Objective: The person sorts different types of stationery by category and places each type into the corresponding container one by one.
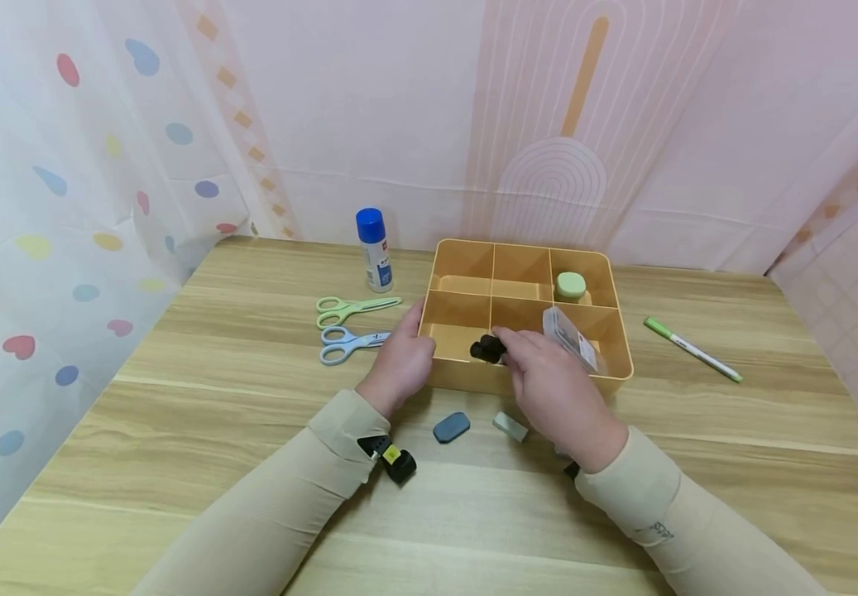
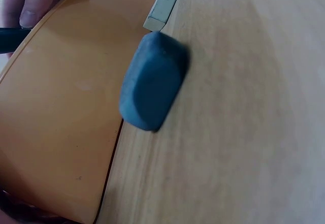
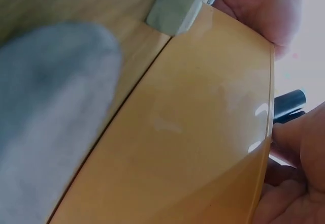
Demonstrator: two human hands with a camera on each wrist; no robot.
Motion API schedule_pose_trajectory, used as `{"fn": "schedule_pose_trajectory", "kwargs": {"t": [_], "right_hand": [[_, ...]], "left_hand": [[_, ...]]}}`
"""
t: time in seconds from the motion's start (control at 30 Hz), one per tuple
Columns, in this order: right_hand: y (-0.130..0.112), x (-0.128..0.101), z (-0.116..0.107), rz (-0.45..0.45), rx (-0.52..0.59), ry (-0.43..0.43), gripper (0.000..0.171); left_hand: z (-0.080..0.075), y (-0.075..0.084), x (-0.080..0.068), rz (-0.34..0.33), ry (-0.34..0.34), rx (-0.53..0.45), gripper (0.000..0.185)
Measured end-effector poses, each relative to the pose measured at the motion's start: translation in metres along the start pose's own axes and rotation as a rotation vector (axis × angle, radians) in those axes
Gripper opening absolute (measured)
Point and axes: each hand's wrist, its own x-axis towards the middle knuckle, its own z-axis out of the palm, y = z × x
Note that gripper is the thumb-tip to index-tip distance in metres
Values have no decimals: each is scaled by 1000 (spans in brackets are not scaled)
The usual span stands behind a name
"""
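Note:
An orange compartment tray (image 1: 466, 377) stands on the table, and my left hand (image 1: 402, 360) grips its left wall. Over the front left compartment my right hand (image 1: 558, 389) pinches a black cylindrical thing (image 1: 486, 349); its exact kind is unclear. The right wrist view shows its round black end (image 3: 289, 105) just past the tray's rim. Tilted in the front right part is a clear plastic case (image 1: 572, 338). A light green rounded item (image 1: 570, 286) sits in the back right compartment. Before the tray lie a dark blue eraser-like block (image 2: 152, 84) and a grey-green block (image 3: 175, 8).
Left of the tray are green scissors (image 1: 347, 311), blue scissors (image 1: 342, 343) and an upright blue-capped glue stick (image 1: 374, 248). A green-capped marker (image 1: 692, 351) lies to the right. A blurred grey thing (image 3: 51, 122) fills the right wrist view's left side. A curtain hangs behind.

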Motion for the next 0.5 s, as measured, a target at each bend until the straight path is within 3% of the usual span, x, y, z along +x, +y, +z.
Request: {"fn": "schedule_pose_trajectory", "kwargs": {"t": [0.5], "right_hand": [[-3,11,-7,75,-10,-97,28]], "left_hand": [[0,0,1,-5,1,4,78]]}}
